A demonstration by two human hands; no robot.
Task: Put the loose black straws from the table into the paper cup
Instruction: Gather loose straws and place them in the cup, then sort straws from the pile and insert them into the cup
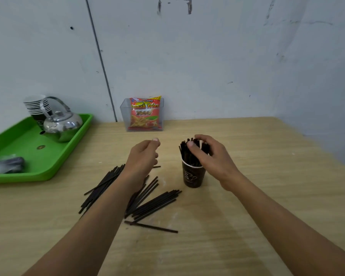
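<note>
Loosely, thin black straws (155, 202) fan beside the brown paper cup (193, 176).

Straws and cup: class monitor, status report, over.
Right hand grips standing straws in paper cup. Left hand loosely curled, nothing seen in it. Loose straws lie on table. Nothing blocks.

The worktop (247, 206) is pale yellowish wood with fine straight grain and a few whitish smears; the loose straws (155, 204) are plain black, as are the straws in the cup (184, 154), and the paper cup (192, 176) is dark brown with a white rim and a thin pale line drawing on its side. The tray (24, 176) is bright green, the kettle (63, 124) mirror-bright silver, the stack of cups (35, 105) white-rimmed over a dark body. The snack packet (144, 114) is red and orange with yellow lettering and pictured golden fries, its box (125, 116) clear, the wall (207, 56) pale grey-white with dark scuffs.
</note>
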